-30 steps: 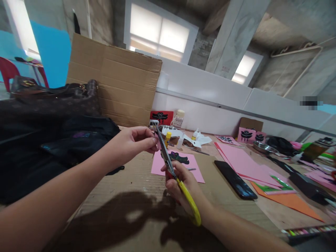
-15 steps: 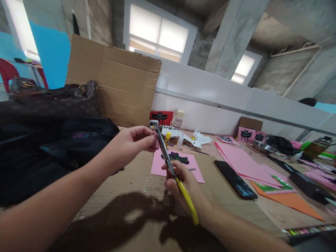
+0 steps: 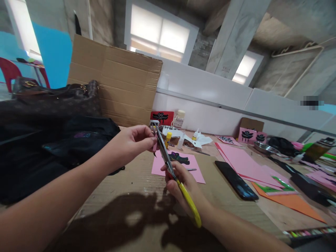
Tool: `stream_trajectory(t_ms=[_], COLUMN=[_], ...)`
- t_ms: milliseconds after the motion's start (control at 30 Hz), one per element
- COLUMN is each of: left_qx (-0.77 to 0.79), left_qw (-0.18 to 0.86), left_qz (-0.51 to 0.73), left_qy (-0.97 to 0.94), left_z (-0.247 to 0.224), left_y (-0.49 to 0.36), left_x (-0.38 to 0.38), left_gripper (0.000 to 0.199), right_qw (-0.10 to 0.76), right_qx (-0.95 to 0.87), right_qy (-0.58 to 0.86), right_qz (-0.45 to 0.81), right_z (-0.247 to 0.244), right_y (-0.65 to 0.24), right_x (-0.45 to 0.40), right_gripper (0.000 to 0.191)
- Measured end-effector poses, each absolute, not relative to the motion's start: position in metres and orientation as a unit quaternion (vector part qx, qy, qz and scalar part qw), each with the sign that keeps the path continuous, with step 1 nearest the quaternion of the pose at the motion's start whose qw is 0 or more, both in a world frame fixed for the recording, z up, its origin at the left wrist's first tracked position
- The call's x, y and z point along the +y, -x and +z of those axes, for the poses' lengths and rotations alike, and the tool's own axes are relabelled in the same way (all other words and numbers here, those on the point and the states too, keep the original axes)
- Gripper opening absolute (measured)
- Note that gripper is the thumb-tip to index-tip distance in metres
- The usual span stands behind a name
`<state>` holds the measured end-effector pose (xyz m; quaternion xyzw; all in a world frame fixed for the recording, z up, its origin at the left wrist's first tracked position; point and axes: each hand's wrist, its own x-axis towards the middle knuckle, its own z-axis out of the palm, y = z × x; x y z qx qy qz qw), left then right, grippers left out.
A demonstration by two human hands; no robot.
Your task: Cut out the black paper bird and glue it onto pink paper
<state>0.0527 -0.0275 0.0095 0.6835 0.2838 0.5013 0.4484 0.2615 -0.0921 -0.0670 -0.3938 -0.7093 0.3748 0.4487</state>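
Note:
My right hand (image 3: 183, 182) is closed around the yellow-handled scissors (image 3: 189, 203), whose blades point up and to the left. Pinched between thumb and fingers of my left hand (image 3: 138, 140) is a small pink paper piece (image 3: 155, 144), with a thin dark sliver at its lower end. The blades are right beside this piece; whether they touch it I cannot tell. Beyond my hands, a pink sheet (image 3: 195, 168) lies on the cardboard with a dark cut-paper shape (image 3: 180, 158) on it, partly hidden by the scissors.
A black phone (image 3: 236, 180) lies at right, beside stacked pink sheets (image 3: 241, 161) and an orange sheet (image 3: 306, 206). Behind stand a yellow glue stick (image 3: 168, 139), a bottle (image 3: 179, 119) and a metal bowl (image 3: 265, 148). A dark bag (image 3: 52, 103) and black cloth (image 3: 65, 154) fill the left.
The pink piece in my left hand shows more now, with a dark sliver below it. The scissors have shifted very slightly; both hands otherwise stay nearly in place.

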Motion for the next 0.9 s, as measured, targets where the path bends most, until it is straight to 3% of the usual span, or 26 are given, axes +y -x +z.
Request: stream_trajectory(t_ms=[900], left_qx=[0.272], left_qw=[0.434], left_qz=[0.477], left_qy=[-0.714], left_z=[0.0037], left_y=[-0.0543], left_x=[-0.0236], left_gripper=[0.019], right_qw=[0.456], right_qx=[-0.709], right_qy=[0.388], right_qz=[0.374], right_z=[-0.0665], right_y=[-0.259], right_x=[-0.0917], right_gripper=[0.062])
